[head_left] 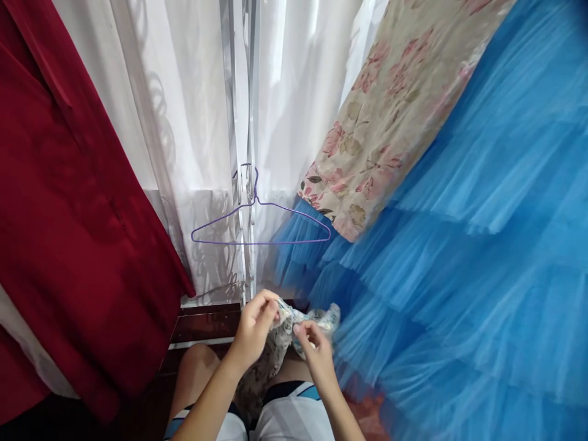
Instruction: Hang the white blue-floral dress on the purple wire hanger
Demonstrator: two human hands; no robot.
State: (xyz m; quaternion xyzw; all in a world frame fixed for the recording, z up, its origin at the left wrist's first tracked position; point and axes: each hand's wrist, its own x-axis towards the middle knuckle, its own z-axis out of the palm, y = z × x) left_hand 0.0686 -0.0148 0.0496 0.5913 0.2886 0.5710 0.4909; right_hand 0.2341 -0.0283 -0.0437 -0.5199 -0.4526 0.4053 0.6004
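Observation:
Both my hands pinch a light patterned garment (281, 343) just above my lap. My left hand (258, 321) has its thumb and fingers closed on the cloth's upper left edge. A little to the right and lower, my right hand (315, 343) pinches another part of the same cloth. The garment is bunched, with folds hanging between my knees, so its kind cannot be made out. Beyond my hands, a purple wire hanger (261, 243) hangs with no clothing on it, hooked on a white metal stand (243, 122).
A dark red garment (92, 233) hangs on the left. To the right are a floral cloth (367, 147) and a large tiered blue tulle dress (459, 257), reaching close to my right hand. White curtains (193, 92) cover the back, above a dark brown wooden surface (206, 324).

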